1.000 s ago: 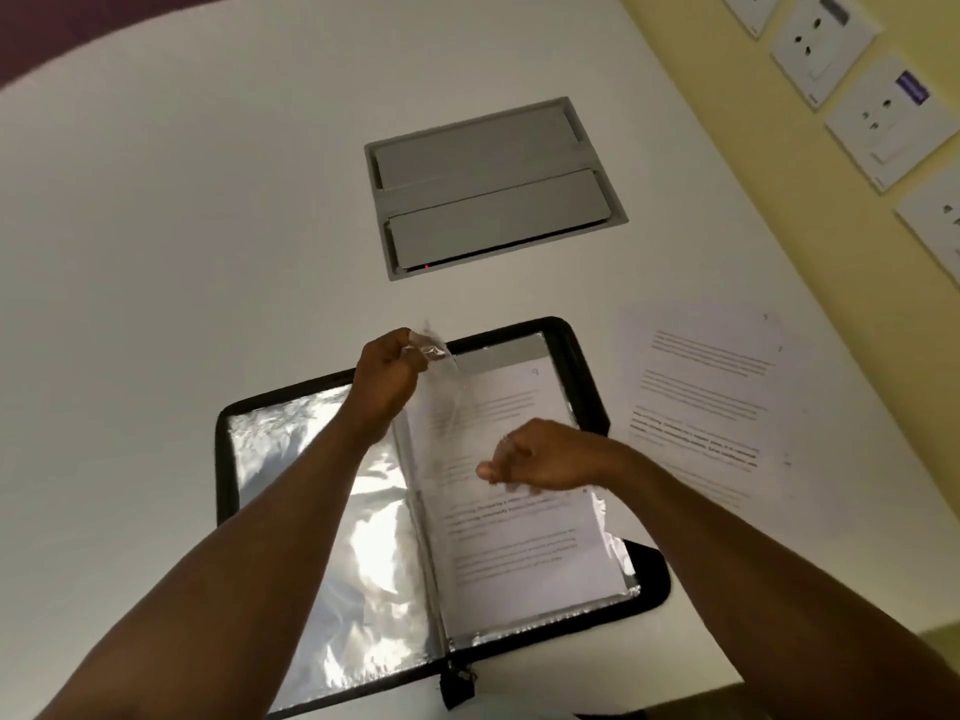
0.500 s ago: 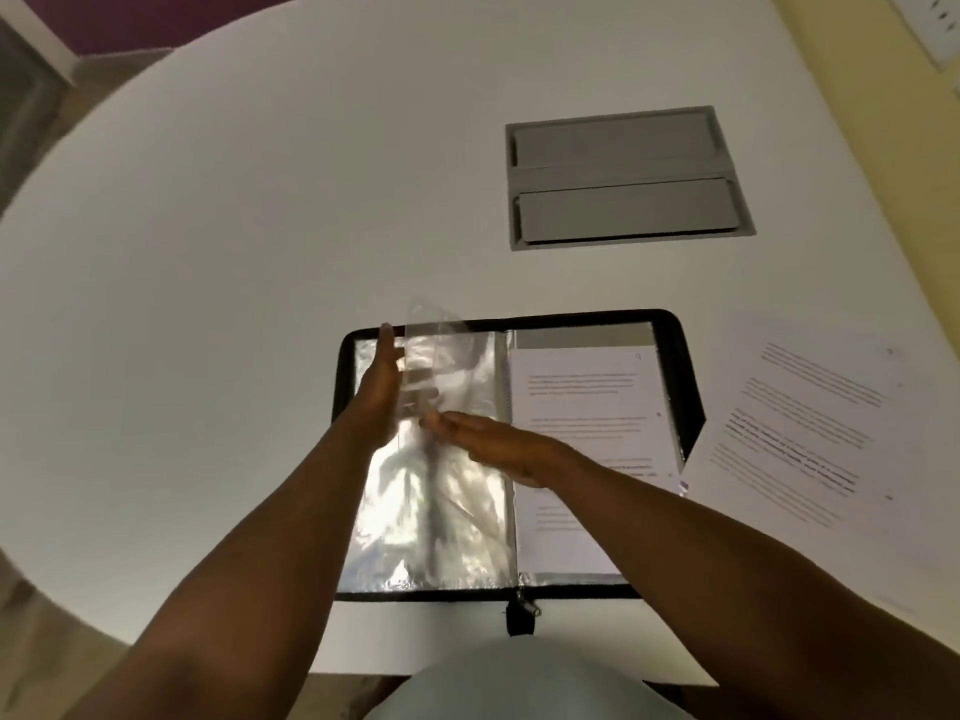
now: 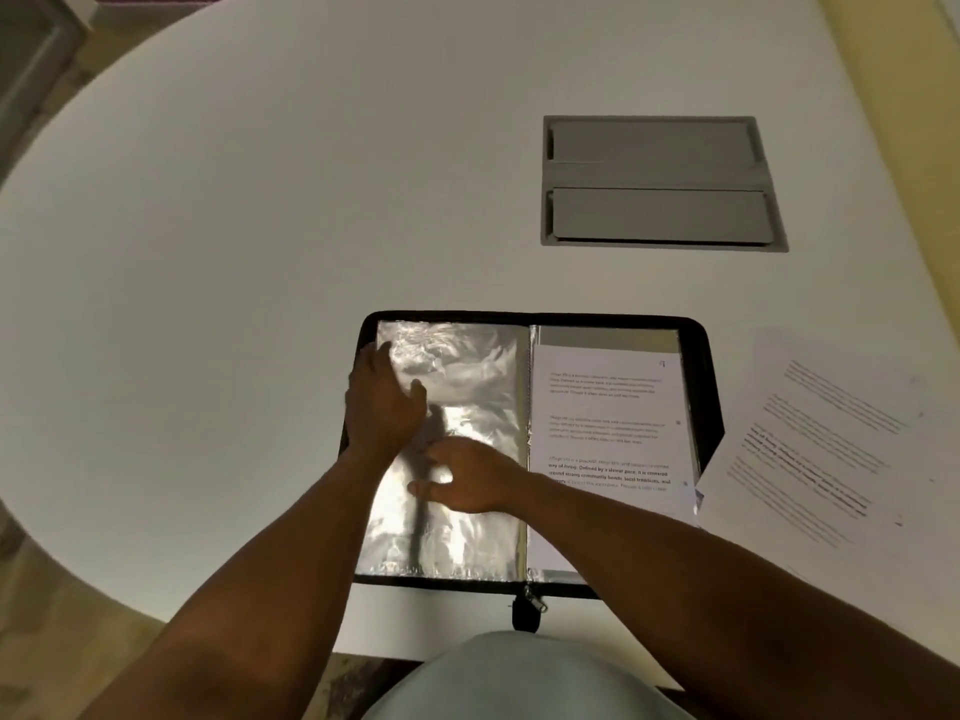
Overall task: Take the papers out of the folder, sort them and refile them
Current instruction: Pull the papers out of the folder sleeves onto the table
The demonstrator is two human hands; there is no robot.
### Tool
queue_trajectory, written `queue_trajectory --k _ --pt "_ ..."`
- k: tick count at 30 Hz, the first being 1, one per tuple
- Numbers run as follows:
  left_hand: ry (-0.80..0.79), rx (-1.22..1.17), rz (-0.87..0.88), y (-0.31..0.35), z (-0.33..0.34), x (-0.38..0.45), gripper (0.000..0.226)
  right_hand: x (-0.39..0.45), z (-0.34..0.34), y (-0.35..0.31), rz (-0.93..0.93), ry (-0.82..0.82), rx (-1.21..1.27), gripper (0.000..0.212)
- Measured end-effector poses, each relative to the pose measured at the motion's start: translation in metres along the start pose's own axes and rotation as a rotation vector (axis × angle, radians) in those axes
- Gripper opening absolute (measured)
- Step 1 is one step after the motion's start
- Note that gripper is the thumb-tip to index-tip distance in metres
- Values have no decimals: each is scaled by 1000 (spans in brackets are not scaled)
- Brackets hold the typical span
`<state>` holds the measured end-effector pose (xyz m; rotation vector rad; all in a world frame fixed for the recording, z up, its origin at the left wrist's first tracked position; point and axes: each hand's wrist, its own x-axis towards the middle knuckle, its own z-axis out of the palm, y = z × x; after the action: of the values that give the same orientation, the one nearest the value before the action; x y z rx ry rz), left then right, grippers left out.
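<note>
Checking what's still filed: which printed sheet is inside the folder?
The sheet on the folder's right half, in a sleeve. The other sheets lie loose on the table, right of it.

We're looking at an office or meeting room here: big round white table (image 3: 260,252), a grey flip-lid cable box (image 3: 660,181) sunk into it, printed papers (image 3: 831,449), yellow wall (image 3: 893,96).

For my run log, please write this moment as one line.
folder: open on table | left hand, right hand: flat on clear sleeves | printed page: right side | loose papers: beside folder
</note>
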<state>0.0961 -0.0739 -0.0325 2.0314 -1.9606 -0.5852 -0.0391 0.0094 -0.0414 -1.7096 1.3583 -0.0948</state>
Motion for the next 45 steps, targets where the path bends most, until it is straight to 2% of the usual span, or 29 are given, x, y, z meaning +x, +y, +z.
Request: queue_trajectory --k 2,6,9,11,13,16,19,22,24,27,29,31,32,34,36,38,40,42,45 --pt "-68 18 119 12 11 3 62 -4 -8 15 11 198 -2 44" --pt "-230 38 374 51 33 4 50 -23 -39 51 91 518 -32 26" --pt "-319 64 520 78 50 6 41 -39 -64 80 189 638 -68 26" --pt "-378 74 563 93 62 8 45 -48 -78 102 250 672 -78 31" --pt "-446 143 571 107 71 11 57 -55 -92 122 312 672 -104 39" --pt "-469 224 592 124 83 19 66 -61 -111 148 418 612 -193 58" --pt "-474 259 584 136 95 25 70 -62 -124 168 523 491 -306 75" --pt "-422 321 616 139 105 27 71 -62 -125 183 557 398 -388 81" --pt "-321 350 677 140 108 26 67 -61 -123 187 515 452 -404 80" --pt "-221 321 697 145 113 28 66 -60 -123 190 395 621 -427 76" --pt "-254 273 662 150 115 35 68 -58 -126 191 361 663 -398 77" --pt "-332 246 633 155 116 42 60 -54 -134 193 362 632 -357 77" --pt "-360 233 628 157 116 46 53 -52 -139 193 365 591 -350 72" --pt "-368 198 640 162 114 50 39 -50 -152 192 340 515 -397 49" --pt "-351 167 689 167 112 53 21 -49 -162 188 260 506 -415 21" --pt "-366 112 724 170 108 54 7 -51 -172 181 174 487 -377 8" --pt "-385 27 738 170 105 52 9 -51 -180 171 98 419 -365 13" --pt "-373 -44 740 167 104 50 19 -50 -186 162 41 331 -392 27" --pt "-367 -63 765 161 101 49 13 -47 -193 151 55 223 -201 43"
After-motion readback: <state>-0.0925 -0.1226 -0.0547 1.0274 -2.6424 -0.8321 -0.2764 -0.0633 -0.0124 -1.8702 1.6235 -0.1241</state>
